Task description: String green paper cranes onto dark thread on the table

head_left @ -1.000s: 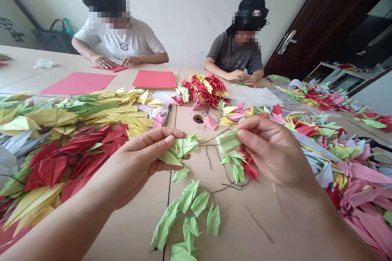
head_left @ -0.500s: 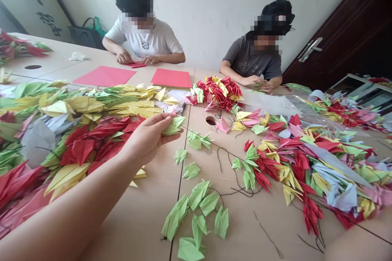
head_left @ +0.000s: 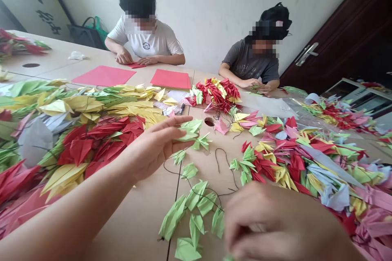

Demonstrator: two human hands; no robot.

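- My left hand (head_left: 154, 147) is open, fingers stretched out, their tips at a pale green paper crane (head_left: 190, 130) just left of the round hole in the tabletop (head_left: 209, 121).
- My right hand (head_left: 275, 224) is blurred at the bottom edge, well below the hole, fingers curled in; I cannot tell whether it grasps anything.
- Below the hole, a dark thread (head_left: 196, 185) runs from under my left hand across a group of green paper cranes (head_left: 191, 216).
- Left of the hole lies a heap of red and yellow paper cranes (head_left: 101, 132); right of it, a mixed heap of paper cranes (head_left: 294, 163).
- Beyond the hole, a co-worker's hands (head_left: 134, 59) rest on folded red paper (head_left: 136, 65).
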